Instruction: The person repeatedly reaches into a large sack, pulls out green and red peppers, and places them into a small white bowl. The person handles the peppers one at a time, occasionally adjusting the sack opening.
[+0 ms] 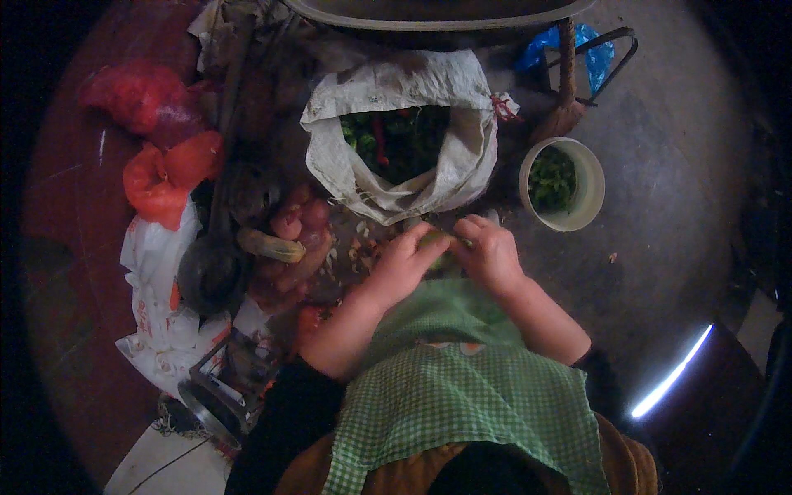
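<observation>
Both hands meet over the lap, just in front of an open white woven sack (pixel 474 161). My left hand (pixel 404 260) is closed around a small green vegetable (pixel 431 238), much of it covered by the fingers; its exact kind is hard to make out. At its right end, my right hand (pixel 488 254) pinches with curled fingers, touching the same piece. Inside the sack lie dark green vegetables (pixel 412 140) with a few long red ones. To the right stands a cream bucket (pixel 592 194) partly filled with green pieces (pixel 551 180).
Red plastic bags (pixel 165 177) and a white bag (pixel 157 289) lie on the left, near a dark round pan (pixel 213 276). A red net bag (pixel 301 239) and a pale gourd-like vegetable (pixel 271 246) sit closer. A large basin (pixel 445 18) stands beyond the sack.
</observation>
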Tool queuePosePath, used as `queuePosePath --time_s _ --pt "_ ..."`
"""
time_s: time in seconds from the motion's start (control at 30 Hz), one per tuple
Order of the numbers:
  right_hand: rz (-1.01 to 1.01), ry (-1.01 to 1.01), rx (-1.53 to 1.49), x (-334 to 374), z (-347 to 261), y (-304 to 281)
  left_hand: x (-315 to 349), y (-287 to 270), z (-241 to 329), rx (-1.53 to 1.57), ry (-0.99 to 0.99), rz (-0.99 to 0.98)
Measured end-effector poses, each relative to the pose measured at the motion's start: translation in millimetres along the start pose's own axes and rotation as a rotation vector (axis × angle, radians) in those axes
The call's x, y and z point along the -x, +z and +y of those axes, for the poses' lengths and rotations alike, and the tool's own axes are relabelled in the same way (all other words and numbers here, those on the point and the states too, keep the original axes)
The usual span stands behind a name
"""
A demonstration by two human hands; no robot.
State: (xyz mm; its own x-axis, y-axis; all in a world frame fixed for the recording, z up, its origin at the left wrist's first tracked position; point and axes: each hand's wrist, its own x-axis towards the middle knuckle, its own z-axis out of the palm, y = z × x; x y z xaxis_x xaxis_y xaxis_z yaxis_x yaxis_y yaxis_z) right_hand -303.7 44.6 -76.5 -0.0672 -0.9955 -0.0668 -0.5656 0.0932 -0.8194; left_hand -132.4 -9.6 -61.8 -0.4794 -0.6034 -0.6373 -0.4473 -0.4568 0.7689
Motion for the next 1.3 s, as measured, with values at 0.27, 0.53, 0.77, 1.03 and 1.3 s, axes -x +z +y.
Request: queuePosePath --time_s 0.27,0.53,0.77,1.03,1.3 --pt "-0.226 0.635 -1.073 30.9 38.8 -3.9 -12.5 14.8 -9.7 -0.076 0.107 -0.223" --pt "0.28 0.954 -1.263 90.8 126.1 0.5 -71.2 44.8 17.1 -0.318 0.171 -0.189" --pt "-0.267 0.576 -0.336 108.0 155.5 40.6 -148.4 129.1 30.9 -0.195 0.48 -0.037" --pt "-0.454 0.601 0.073 112.3 156.9 36.0 -233.5 -64.3 -38.5 -1.115 -0.11 0.627" --pt "-0.624 0.703 0.173 128.0 163.3 65.8 -292.0 -122.4 -116.2 -1.388 -0.287 0.532"
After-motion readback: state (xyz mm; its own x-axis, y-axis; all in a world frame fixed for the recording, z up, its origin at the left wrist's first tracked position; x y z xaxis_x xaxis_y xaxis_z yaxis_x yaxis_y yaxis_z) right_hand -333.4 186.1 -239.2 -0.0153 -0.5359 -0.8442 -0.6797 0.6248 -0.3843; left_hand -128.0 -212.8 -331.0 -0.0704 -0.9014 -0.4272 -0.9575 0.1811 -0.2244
